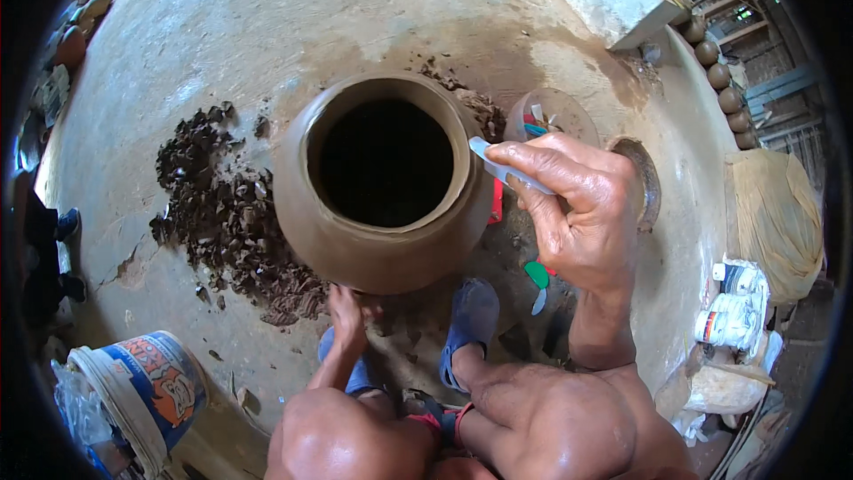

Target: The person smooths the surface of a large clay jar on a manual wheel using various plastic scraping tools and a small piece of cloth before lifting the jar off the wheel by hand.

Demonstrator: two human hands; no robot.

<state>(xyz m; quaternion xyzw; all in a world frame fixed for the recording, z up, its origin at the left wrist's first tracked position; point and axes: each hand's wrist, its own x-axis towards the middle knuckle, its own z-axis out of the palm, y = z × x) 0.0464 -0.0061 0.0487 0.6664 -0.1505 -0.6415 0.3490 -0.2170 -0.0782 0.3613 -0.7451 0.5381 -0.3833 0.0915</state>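
A large round brown clay pot [373, 253] stands on the floor in front of me, its wide mouth facing up and its inside dark. At the right side of its rim, my right hand [586, 204] pinches a thin, pale plastic strip [524, 180] between thumb and fingers. The strip's whitish end is at or very near the rim; I cannot tell whether it touches. My left hand [347, 318] is low at the pot's near side, thumb and a finger apart, fingertips at its base. Part of that hand is hidden under the pot's bulge.
Dark clay crumbs [240, 222] lie heaped left of the pot. On the right are a clear tub [577, 120] with small tools, a green piece [537, 274] and a shallow bowl [647, 182]. A bucket [169, 382] stands lower left, a pale block [617, 0] upper right.
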